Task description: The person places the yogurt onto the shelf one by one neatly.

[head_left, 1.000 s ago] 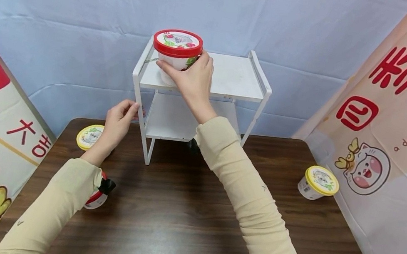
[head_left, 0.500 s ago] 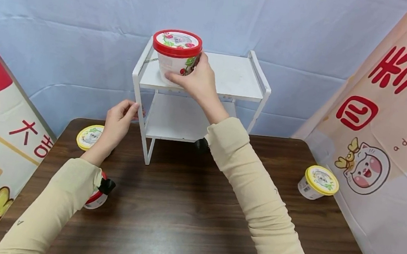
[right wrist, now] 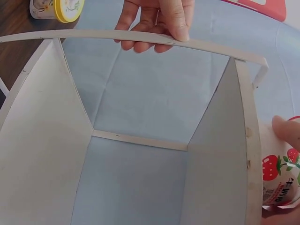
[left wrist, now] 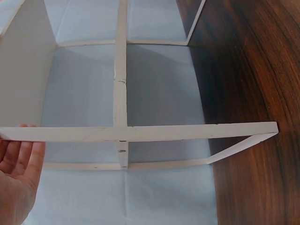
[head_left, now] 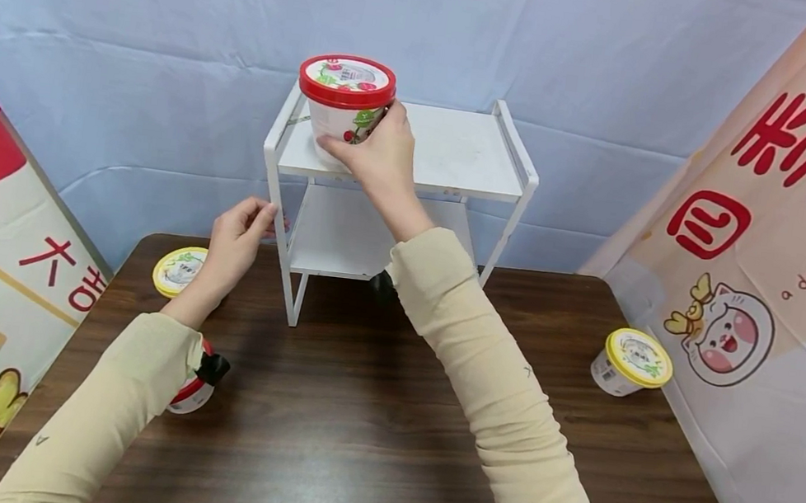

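Note:
A tub with a red lid [head_left: 345,100] and a strawberry print stands at the left end of the white two-tier rack's [head_left: 462,150] top shelf. My right hand [head_left: 385,157] holds it from the front right, thumb across the front and fingers round the far side, partly hidden. The right wrist view shows the tub's printed side [right wrist: 274,164] at its right edge. My left hand [head_left: 235,236] grips the rack's front left leg [head_left: 284,271]. Its thumb lies on one side of the leg and its fingers behind, as the right wrist view shows this hand [right wrist: 157,21].
A yellow-lidded tub [head_left: 179,270] stands at the table's back left, behind my left forearm. Another red-lidded tub [head_left: 190,400] is partly hidden under the left sleeve. To the right, a yellow-lidded tub [head_left: 633,361] stands near the edge of the brown table [head_left: 380,448].
The right hand has slid down the tub, then shifted left again, and the tub has moved slightly left and back on the shelf. My left hand stays on the leg.

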### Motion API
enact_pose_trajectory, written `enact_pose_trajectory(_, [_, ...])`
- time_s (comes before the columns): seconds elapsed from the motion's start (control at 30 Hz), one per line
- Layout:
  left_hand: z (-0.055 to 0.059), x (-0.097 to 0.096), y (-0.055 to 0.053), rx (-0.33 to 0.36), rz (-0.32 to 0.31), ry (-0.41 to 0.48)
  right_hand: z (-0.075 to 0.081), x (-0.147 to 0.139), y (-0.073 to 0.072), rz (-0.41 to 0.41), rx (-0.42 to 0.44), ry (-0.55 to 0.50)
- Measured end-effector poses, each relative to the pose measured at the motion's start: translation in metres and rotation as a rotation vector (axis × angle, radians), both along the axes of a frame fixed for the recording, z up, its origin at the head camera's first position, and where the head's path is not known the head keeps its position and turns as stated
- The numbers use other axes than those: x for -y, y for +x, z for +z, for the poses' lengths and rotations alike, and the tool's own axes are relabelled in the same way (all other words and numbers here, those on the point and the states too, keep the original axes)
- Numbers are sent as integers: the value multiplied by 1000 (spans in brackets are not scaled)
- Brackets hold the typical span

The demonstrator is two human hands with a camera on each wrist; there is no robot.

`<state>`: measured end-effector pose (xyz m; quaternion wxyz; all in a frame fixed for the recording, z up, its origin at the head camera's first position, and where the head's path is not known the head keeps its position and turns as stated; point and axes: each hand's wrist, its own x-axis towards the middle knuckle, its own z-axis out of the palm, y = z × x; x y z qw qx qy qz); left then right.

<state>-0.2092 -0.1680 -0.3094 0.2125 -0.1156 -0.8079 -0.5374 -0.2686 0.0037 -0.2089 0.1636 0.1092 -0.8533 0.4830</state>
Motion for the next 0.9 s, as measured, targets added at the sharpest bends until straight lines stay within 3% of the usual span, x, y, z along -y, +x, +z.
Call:
enact_pose_trajectory(0.57, [1,-2,1,-9,9,-6,0,16,-4,-178,27,159])
enact_pose_trajectory(0.9, [1,-2,2,-10,11,-6,3,21,-2,-230,48,183])
